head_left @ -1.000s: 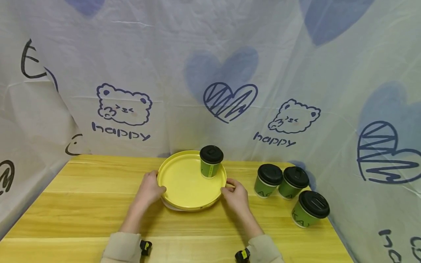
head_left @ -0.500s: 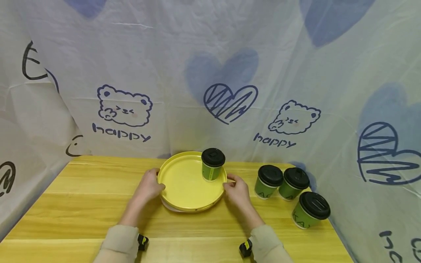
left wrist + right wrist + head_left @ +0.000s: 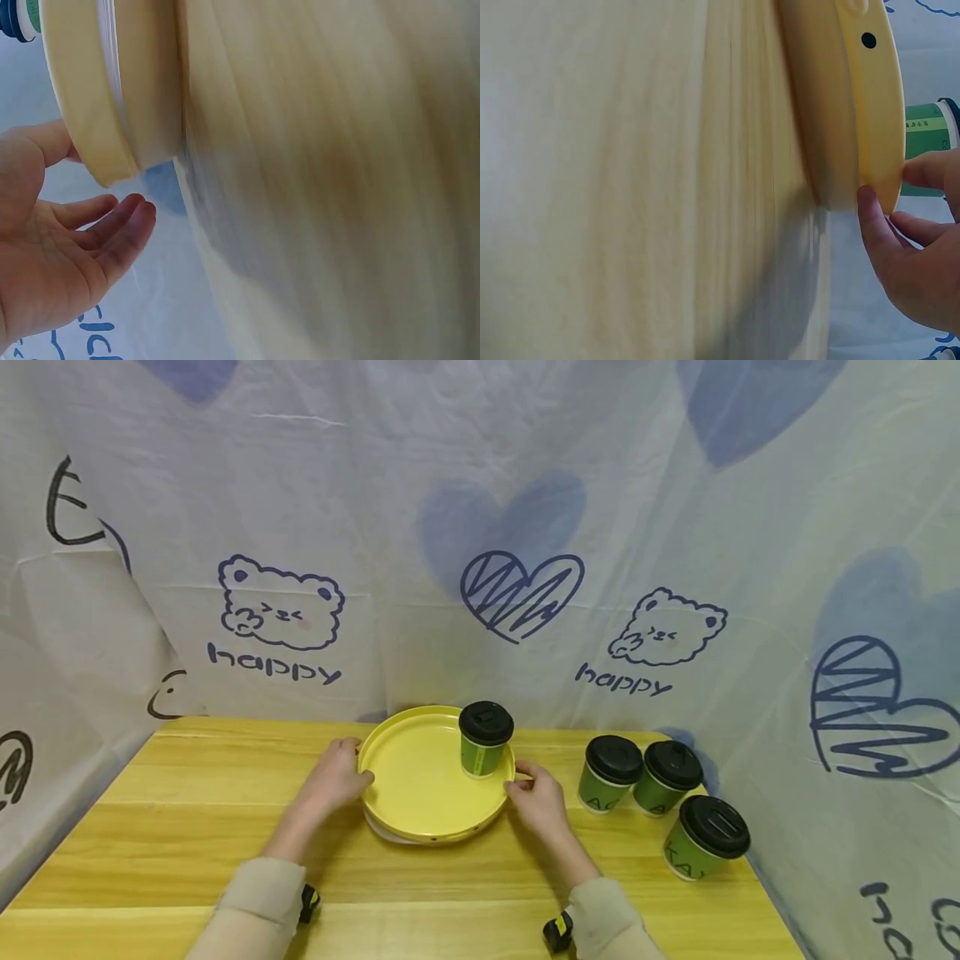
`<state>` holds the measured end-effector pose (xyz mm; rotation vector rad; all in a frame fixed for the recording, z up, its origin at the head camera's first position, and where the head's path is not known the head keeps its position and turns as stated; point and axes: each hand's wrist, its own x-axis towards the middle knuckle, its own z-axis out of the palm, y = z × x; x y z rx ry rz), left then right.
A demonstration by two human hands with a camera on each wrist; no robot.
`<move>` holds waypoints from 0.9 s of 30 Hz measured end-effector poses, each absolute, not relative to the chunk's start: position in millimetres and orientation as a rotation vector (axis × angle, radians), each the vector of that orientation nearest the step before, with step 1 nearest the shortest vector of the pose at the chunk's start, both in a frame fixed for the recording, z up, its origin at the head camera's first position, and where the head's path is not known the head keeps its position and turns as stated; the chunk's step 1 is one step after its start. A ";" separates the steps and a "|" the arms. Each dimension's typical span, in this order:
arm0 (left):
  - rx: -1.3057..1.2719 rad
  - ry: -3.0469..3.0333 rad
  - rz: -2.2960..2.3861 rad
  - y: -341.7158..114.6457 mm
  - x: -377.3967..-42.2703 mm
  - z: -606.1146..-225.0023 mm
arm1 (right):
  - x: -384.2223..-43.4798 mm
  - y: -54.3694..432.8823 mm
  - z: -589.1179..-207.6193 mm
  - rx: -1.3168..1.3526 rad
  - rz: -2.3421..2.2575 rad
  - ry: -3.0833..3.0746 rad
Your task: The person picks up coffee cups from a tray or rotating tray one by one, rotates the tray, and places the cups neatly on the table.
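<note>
A round yellow tray (image 3: 420, 793) with a raised rim stands near the back edge of the table, with a pale base partly visible beneath. Upright on its right side is a green paper cup (image 3: 480, 758) with a black lid. My left hand (image 3: 339, 777) is at the left rim, its thumb against the edge; in the left wrist view the other fingers (image 3: 124, 236) are loose and apart from the wall. At the right, my right hand (image 3: 540, 797) pinches the rim between thumb and finger, which the right wrist view shows close up.
Three more green cups with black lids stand at the table's right: one cup (image 3: 603, 789), another cup (image 3: 660, 792) close beside it, and a nearer cup (image 3: 693, 852). A printed white cloth (image 3: 405, 635) hangs behind the wooden table (image 3: 187, 827).
The tray has turned slightly clockwise as seen from above; its cup came a little nearer and the rim's dark dot moved left. My left hand shifted slightly left and away from me.
</note>
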<state>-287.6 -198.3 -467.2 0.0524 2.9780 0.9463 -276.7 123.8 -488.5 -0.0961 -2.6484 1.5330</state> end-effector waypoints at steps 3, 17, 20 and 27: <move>0.081 2.999 0.865 -201.0 -284.8 -465.7 | -272.3 123.6 -487.2 -0.099 1.554 -2.644; 0.297 3.116 0.539 -202.5 -272.3 -468.2 | -252.9 119.8 -481.7 -0.052 1.552 -2.656; 0.329 3.143 0.471 -202.9 -273.3 -470.5 | -250.2 119.1 -481.7 -0.044 1.529 -2.667; 0.389 3.190 0.353 -204.5 -276.0 -474.4 | -246.6 120.0 -483.4 -0.038 1.509 -2.678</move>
